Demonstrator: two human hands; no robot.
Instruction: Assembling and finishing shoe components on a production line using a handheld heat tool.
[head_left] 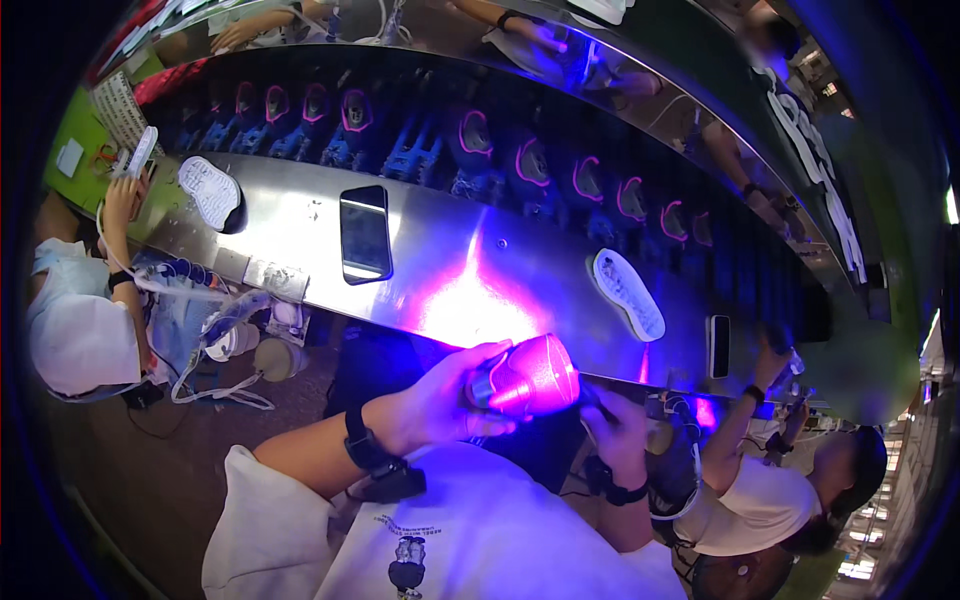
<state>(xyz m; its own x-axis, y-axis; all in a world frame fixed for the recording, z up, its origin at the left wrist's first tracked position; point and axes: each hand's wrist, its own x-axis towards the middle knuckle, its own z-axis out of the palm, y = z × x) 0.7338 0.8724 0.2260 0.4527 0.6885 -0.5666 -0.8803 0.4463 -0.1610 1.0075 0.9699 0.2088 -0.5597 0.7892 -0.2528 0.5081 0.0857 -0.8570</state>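
My left hand, coming from the lower left with a black band at the wrist, is wrapped round a shoe upper. Violet light makes the upper glow pink, and a bright line runs across it. Just right of it, my right hand has its fingers curled round a small dark object that I cannot make out. A white shoe sole lies on the metal bench beyond my right hand. Another white sole rests at the bench's far left.
A black phone lies on the metal bench, and a second phone lies farther right. Behind runs a rack of dark uppers with glowing pink outlines. A person works at left, another at right.
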